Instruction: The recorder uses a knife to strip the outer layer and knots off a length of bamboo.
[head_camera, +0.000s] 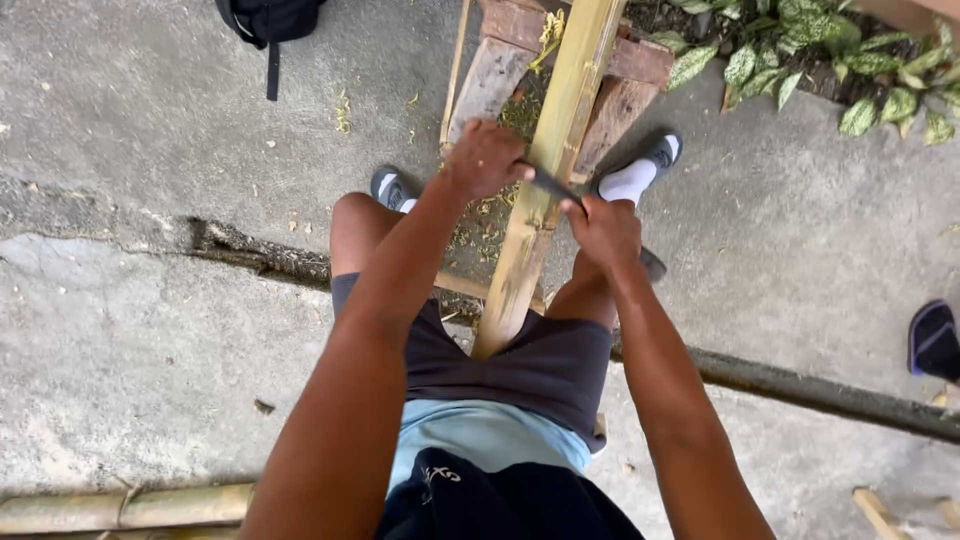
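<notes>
Both hands grip one dark blade (548, 185) laid across the bamboo slat (545, 185): left hand (484, 158) closed on one end, right hand (600, 228) on the other (a drawknife-style hold). Slat runs between the knees, braced on a wooden block (500, 75).

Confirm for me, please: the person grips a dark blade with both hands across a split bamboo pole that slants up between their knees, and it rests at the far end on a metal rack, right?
Not quite. The head view shows the far end resting on a wooden pallet of reddish planks, not a metal rack. The rest holds: the left hand and right hand grip a dark blade across the split bamboo pole that slants up between the knees.
</notes>
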